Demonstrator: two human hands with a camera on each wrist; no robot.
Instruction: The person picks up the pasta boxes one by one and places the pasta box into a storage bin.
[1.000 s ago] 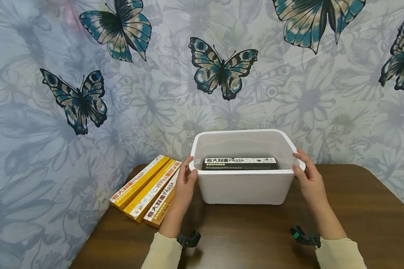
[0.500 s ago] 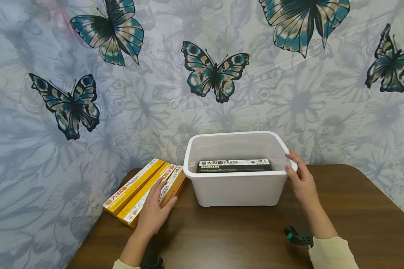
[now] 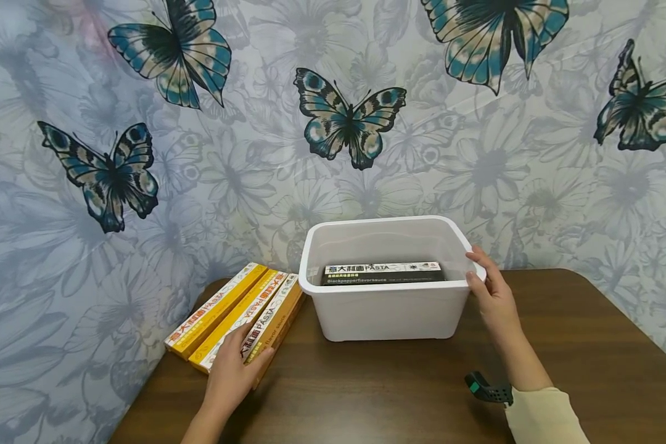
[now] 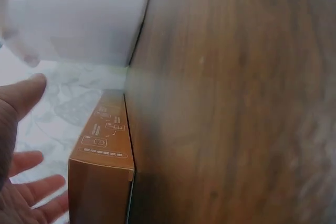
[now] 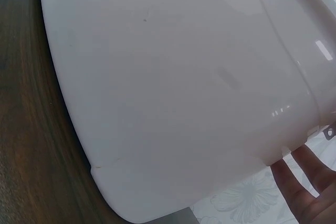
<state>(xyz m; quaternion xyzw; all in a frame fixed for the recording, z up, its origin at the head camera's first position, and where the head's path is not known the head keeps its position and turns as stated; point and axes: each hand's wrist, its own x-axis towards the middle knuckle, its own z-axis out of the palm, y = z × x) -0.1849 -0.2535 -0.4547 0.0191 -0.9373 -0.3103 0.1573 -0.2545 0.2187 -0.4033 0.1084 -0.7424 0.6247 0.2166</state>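
Nearest to us, on the table (image 3: 377, 394) to the left of and in front of the white bin, our left hand (image 3: 229, 376) straddles the brown pasta box (image 3: 280, 322), fingers spread, thumb well apart from its side, nothing gripped; we cannot tell whether the fingertips touch it. Beyond it, farther left of the bin, lie the middle yellow box (image 3: 245, 313) and the outer yellow box (image 3: 216, 310). We judge that fingers closing too far over could drag the middle one along, and that a grip at this near end alone could let the far end dip and knock the bin's left rim. Farther off, our right hand (image 3: 494, 302) pinches the right rim of the white bin (image 3: 388, 314); an uneven pull there might tip it, shifting the black pasta box (image 3: 383, 274) inside. Behind the bin stands the butterfly-patterned wall (image 3: 449, 185).
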